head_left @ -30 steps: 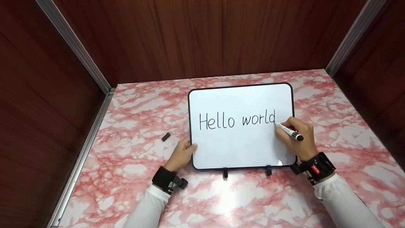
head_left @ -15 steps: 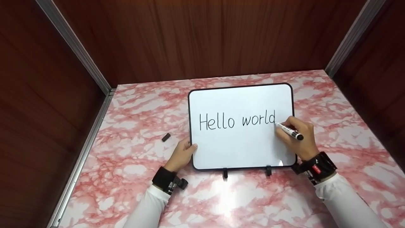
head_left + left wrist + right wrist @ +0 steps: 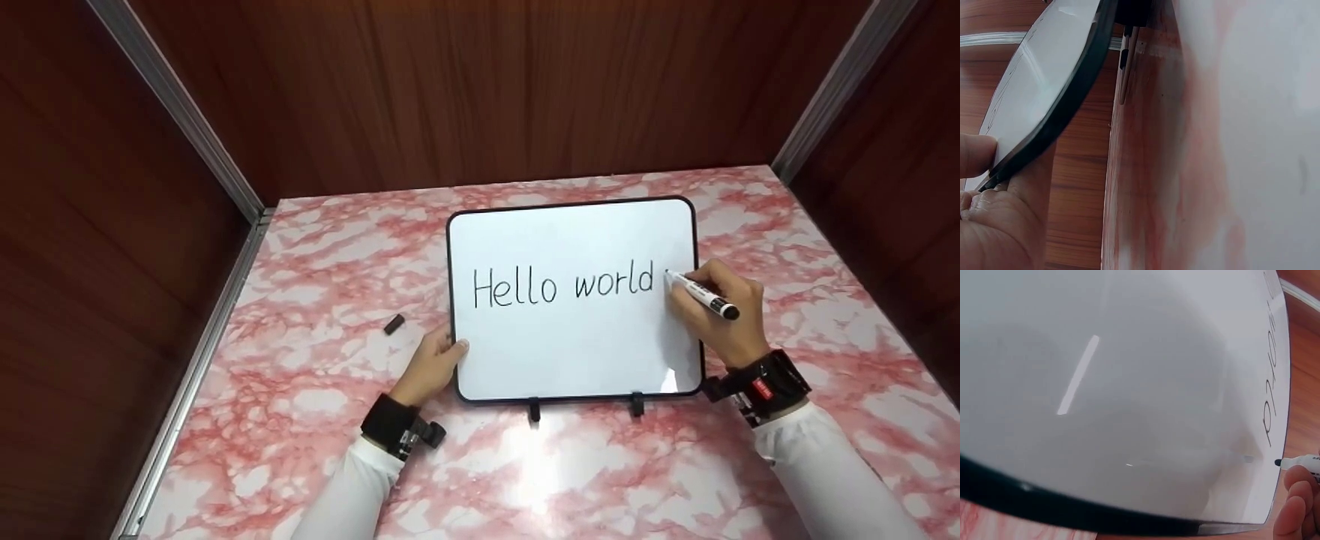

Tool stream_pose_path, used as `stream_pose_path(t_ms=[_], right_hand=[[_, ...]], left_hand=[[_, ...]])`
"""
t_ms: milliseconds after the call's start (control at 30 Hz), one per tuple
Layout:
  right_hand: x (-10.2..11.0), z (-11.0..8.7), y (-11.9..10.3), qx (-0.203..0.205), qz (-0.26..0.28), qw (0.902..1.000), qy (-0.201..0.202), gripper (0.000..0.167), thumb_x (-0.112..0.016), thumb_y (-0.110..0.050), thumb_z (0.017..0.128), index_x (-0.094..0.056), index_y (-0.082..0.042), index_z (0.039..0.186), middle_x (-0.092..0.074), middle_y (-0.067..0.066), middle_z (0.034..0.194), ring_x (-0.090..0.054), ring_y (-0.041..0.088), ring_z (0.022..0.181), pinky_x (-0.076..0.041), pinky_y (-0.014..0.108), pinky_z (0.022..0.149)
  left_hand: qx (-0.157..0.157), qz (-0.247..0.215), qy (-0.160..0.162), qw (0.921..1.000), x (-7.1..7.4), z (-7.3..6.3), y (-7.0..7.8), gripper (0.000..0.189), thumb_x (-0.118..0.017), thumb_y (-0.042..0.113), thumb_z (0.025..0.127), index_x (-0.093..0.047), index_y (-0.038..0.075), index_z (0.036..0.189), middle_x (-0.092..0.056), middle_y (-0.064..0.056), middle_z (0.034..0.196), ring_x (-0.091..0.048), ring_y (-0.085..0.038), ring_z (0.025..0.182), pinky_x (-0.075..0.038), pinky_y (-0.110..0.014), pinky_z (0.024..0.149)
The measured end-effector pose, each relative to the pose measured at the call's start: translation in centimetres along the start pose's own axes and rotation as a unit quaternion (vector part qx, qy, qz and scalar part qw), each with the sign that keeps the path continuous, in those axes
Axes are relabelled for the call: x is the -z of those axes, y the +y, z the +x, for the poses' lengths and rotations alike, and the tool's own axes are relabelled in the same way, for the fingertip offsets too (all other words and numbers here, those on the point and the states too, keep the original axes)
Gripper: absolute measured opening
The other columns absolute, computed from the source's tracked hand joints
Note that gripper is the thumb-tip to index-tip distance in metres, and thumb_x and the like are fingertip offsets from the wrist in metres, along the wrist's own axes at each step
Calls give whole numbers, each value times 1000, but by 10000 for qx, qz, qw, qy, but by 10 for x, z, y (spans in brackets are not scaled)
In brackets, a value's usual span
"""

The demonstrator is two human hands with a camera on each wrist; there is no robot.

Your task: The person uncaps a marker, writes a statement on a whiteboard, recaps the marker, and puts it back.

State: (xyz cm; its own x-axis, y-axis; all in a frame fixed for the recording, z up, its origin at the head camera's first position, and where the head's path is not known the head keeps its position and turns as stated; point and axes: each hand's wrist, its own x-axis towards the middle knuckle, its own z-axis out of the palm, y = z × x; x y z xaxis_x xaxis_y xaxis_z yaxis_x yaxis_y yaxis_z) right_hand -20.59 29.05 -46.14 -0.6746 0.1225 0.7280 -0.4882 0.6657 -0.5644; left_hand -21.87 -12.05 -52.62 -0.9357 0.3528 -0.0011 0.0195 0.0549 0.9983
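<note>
A black-framed whiteboard [image 3: 562, 345] leans on small black feet [image 3: 534, 409] and bears the handwritten words "Hello world". My left hand [image 3: 431, 366] grips its left edge, thumb over the front; in the left wrist view the whiteboard's dark frame [image 3: 1067, 112] passes between thumb and fingers. My right hand [image 3: 724, 315] pinches a white marker [image 3: 701, 295] with a black end, its tip just right of the "d". In the right wrist view the marker's dark tip [image 3: 1278, 462] is close to the board's surface, past the end of the word.
A small black marker cap [image 3: 394, 324] lies on the pink-and-white marbled table [image 3: 337, 270], left of the board. Brown wood-grain panels [image 3: 480, 90] with metal corner strips enclose the back and both sides.
My right hand has moved right and slightly up with the marker, from the foot of the "d" to a spot beside it. The left hand and the board have stayed put.
</note>
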Motion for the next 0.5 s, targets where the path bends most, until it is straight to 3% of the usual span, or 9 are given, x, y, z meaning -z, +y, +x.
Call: stream_pose_path(t_ms=[500], right_hand=[[1,10,4,-212,-71,9997,30,10,-78,3,83,-69,4,79,-72,15,68,-54,-9,59,-44,4,56]], left_hand=[[-90,-168,-89,9998,0,1,-1,47,-45,0,107,-50,-14,152,-71,-35,131,-75,-20,104,-66,-36,95]])
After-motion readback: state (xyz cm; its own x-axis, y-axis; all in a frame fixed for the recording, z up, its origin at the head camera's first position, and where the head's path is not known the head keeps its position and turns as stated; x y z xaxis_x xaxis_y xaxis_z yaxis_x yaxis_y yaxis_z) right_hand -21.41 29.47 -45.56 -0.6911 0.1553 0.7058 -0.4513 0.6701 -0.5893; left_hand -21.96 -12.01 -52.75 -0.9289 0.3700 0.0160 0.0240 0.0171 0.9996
